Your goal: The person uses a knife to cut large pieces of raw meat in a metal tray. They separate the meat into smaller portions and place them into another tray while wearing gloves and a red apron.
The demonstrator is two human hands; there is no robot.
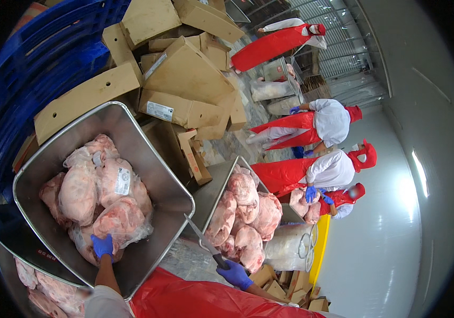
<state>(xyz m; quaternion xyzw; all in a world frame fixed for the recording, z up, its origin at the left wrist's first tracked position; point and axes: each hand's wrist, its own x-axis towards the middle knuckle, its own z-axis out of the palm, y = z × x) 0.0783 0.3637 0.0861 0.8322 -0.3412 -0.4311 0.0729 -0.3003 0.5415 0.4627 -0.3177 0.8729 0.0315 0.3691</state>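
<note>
In a deep steel bin (158, 204) lie several large pieces of raw meat (78, 193) in clear plastic bags, one with a white label. My left hand (103, 247), in a blue glove, reaches in and grips the near end of a bagged piece of meat (121, 220); part of the fingers is hidden against it. My right hand (235, 274), gloved too, is closed round the dark handle of a knife (203, 237). The blade points up and left toward the bin's right corner, apart from the meat.
A second steel bin (206, 201) of unwrapped meat stands at right, a third bin (9, 254) at lower left. Cardboard boxes (184, 74) pile up beyond, beside blue plastic pallets (46, 58). Several co-workers in red aprons (280, 169) stand farther right.
</note>
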